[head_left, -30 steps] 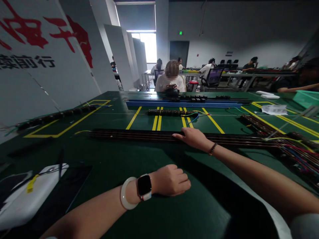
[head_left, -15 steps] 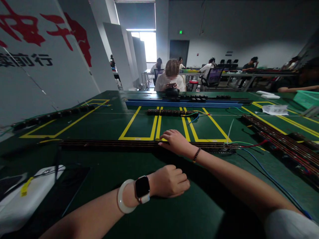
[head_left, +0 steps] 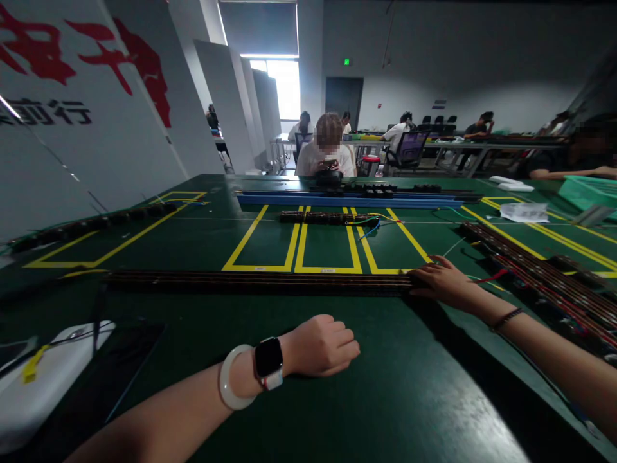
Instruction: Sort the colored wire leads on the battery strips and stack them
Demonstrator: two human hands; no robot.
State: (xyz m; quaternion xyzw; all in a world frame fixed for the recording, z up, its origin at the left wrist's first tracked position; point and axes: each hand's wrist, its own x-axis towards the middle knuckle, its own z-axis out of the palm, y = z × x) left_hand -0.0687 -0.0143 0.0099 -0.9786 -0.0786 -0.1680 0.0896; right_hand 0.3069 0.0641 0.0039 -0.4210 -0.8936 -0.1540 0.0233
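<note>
A long dark strip assembly with thin copper-coloured lines along its top lies across the green table. Over its right end rests my right hand, palm down, fingers stretched and touching the strip; the wire ends there are mostly behind the hand. My left hand lies on the table in front of the strip, fingers curled in, with nothing seen sticking out of it. A watch and a white bangle are on the left wrist.
Behind the strip lie a shorter wired strip and a blue rail within yellow tape. Another wired assembly stretches along the right. A white device sits at left. Across the table a person is seated; a green basket stands far right.
My right hand has travelled right along the strip, from near its middle to its right end. My left hand has kept its place on the table; the view has shifted slightly.
</note>
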